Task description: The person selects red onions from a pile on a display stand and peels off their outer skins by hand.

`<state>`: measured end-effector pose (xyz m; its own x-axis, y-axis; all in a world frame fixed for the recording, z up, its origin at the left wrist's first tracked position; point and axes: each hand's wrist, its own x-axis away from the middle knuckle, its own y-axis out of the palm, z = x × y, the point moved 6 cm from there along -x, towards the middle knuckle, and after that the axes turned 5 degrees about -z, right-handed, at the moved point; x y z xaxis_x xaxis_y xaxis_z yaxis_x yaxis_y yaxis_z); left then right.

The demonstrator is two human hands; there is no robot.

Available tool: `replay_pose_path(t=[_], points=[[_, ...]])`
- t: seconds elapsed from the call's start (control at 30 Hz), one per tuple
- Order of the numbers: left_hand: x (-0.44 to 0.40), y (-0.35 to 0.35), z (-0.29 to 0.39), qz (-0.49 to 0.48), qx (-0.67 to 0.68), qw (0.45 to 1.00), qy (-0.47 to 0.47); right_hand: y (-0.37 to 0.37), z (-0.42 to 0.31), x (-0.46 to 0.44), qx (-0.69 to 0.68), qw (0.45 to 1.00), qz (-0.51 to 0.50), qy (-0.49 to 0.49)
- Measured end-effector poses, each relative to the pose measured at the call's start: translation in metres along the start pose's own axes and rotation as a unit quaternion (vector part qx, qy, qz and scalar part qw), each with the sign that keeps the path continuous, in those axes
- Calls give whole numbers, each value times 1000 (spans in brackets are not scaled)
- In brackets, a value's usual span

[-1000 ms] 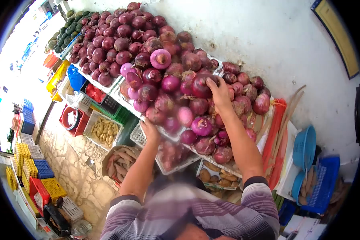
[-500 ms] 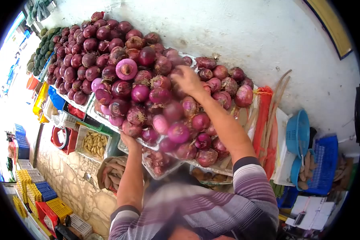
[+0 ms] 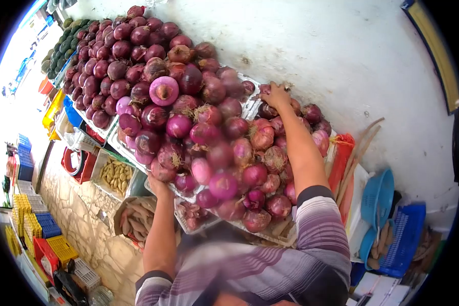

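Observation:
Large red onions [image 3: 178,126] are heaped in white crates against the wall. My right hand [image 3: 276,97] reaches to the back of the right-hand crate, its fingers curled over a red onion [image 3: 264,88] beside the crate's white rim [image 3: 251,107]. At the front edge of the middle heap, my left hand [image 3: 158,184] lies against the underside of another red onion [image 3: 161,171]; its fingers are mostly hidden. A cut onion [image 3: 163,91] shows a pale pink face in the middle of the pile. Blurry spots soften some onions near the centre.
Below the heap stand a crate of small yellow tubers [image 3: 116,176] and a sack of long brown roots [image 3: 135,219]. Red mesh bags [image 3: 340,158] and long sticks [image 3: 356,148] lean at right, near blue baskets [image 3: 377,196]. Dark green produce [image 3: 64,48] fills the far left.
My right hand has moved rightward along the back, from above the middle heap to the back of the right-hand crate. My left hand stays at the front edge. The view has shifted slightly.

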<state>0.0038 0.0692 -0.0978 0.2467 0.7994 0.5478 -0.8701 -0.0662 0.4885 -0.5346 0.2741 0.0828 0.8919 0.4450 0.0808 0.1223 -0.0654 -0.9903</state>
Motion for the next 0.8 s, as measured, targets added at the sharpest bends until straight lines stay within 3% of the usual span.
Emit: replay_pose_path(t=[0.17,0.27,0.37,0.47,0.53,0.6,0.7,0.8], points=[[0,-1,3,-15,-17,1000,13,-12,-7,-2,74,995,-65,34],[-5,-4,2,-8,-15,1000,23,-10,1,-5,-2,998,-43,41],[-10,-8,-2,2,-25,999,36,-13,13,-7,-136,988,74,-30],[-7,-8,-2,-1,-32,998,54,-24,19,1,-326,927,144,-118],[9,6,5,38,-16,999,19,-9,5,9,-403,890,102,-187],[10,5,5,30,-20,998,48,12,-21,17,-235,945,5,-228],[-9,-4,-5,5,-20,998,53,-14,-77,52,-248,958,-38,-140],[-7,-6,-2,-29,-61,994,82,2,-100,53,-123,984,70,-104]])
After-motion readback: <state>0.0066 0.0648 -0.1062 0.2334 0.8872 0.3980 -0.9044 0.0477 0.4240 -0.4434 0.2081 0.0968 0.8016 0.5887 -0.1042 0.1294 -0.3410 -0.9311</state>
